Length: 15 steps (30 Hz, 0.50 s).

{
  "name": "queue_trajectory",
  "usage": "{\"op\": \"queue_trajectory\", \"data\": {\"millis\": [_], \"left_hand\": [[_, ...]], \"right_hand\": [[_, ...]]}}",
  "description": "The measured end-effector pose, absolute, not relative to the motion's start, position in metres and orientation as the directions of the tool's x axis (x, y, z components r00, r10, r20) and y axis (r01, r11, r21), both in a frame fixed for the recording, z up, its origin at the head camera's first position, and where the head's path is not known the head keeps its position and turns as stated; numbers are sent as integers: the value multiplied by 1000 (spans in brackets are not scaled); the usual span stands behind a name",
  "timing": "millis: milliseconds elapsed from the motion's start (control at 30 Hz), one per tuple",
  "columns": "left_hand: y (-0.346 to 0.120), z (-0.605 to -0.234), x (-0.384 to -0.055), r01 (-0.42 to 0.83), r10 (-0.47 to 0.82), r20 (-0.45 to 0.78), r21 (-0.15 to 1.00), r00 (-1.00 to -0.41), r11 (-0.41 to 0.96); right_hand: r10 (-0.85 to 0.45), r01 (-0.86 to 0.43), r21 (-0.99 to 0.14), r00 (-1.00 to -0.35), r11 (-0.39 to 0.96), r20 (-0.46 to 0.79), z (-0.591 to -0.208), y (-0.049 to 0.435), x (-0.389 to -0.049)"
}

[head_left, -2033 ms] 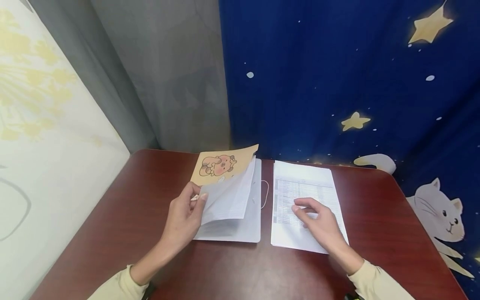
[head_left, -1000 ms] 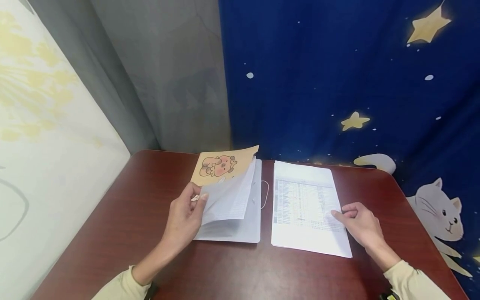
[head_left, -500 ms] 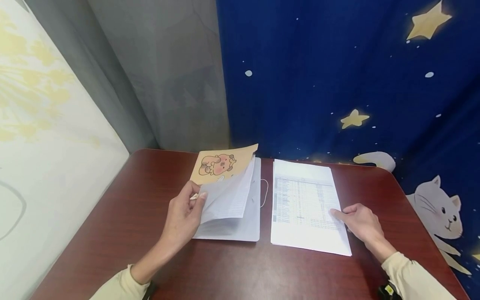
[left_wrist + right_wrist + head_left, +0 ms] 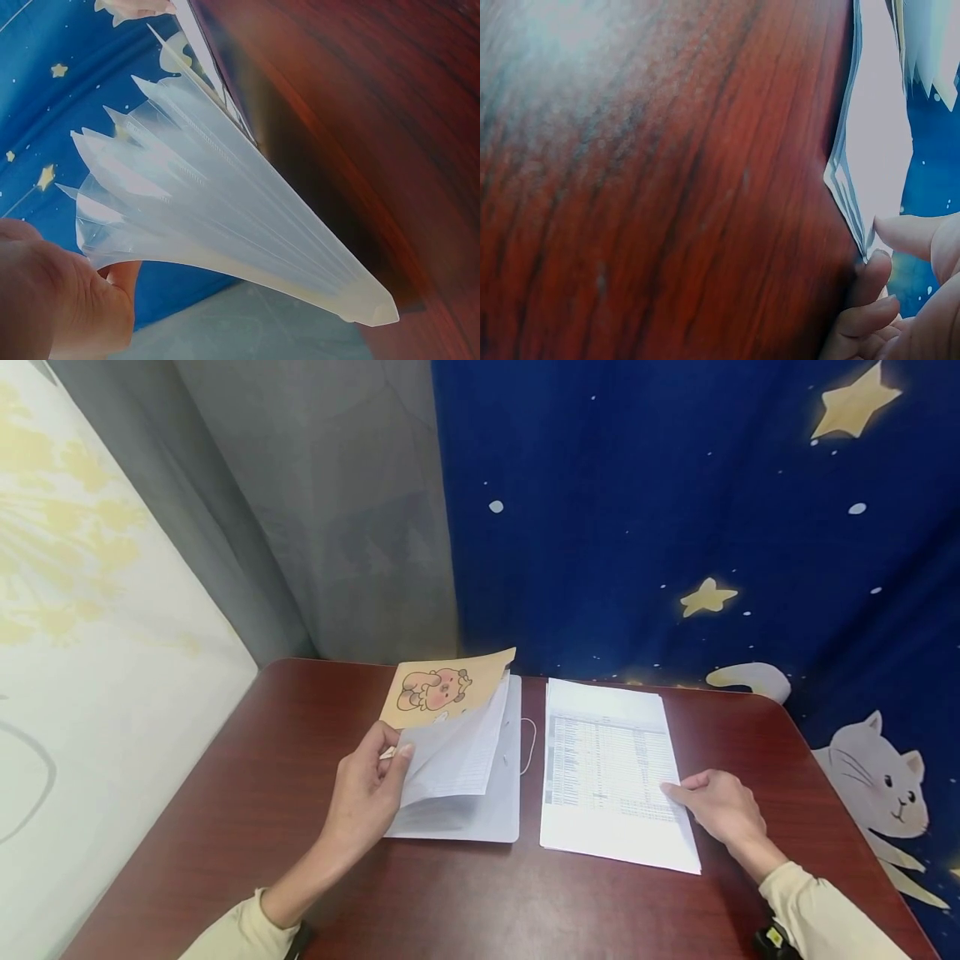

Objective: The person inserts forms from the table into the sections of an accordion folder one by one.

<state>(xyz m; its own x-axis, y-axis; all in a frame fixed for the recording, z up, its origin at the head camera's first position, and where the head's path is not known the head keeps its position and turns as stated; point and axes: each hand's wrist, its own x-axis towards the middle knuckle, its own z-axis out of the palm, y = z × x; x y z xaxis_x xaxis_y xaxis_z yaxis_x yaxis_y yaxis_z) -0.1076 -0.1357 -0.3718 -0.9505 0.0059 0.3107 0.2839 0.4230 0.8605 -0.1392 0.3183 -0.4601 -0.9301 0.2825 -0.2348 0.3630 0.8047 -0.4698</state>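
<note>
- At the near edge, cream sleeves (image 4: 240, 931) lead to both hands.
- The left hand (image 4: 367, 785) grasps the raised cover and leaves of a tan folder with translucent plastic leaves and a cartoon animal print (image 4: 453, 756), in the same spot as two seconds ago.
- The right hand (image 4: 723, 810) pinches the right edge of a white stack of printed paper sheets (image 4: 615, 831); two seconds ago it was over the stack's middle.
- The stack lies flat on the dark red wood-grain counter (image 4: 487, 902), right of the partly open folder; neither has visibly moved.
- A thin white cord loop (image 4: 534, 747) lies between them.
- Behind hang a grey curtain (image 4: 352, 527) and a star-patterned blue curtain (image 4: 570, 527).
</note>
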Motion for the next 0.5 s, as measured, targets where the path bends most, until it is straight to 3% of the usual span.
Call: {"op": "queue_trajectory", "data": {"millis": [500], "left_hand": [[-136, -370, -107, 267, 18, 283, 880, -959, 393]], "right_hand": [[280, 407, -537, -910, 739, -304, -458, 320, -137]]}}
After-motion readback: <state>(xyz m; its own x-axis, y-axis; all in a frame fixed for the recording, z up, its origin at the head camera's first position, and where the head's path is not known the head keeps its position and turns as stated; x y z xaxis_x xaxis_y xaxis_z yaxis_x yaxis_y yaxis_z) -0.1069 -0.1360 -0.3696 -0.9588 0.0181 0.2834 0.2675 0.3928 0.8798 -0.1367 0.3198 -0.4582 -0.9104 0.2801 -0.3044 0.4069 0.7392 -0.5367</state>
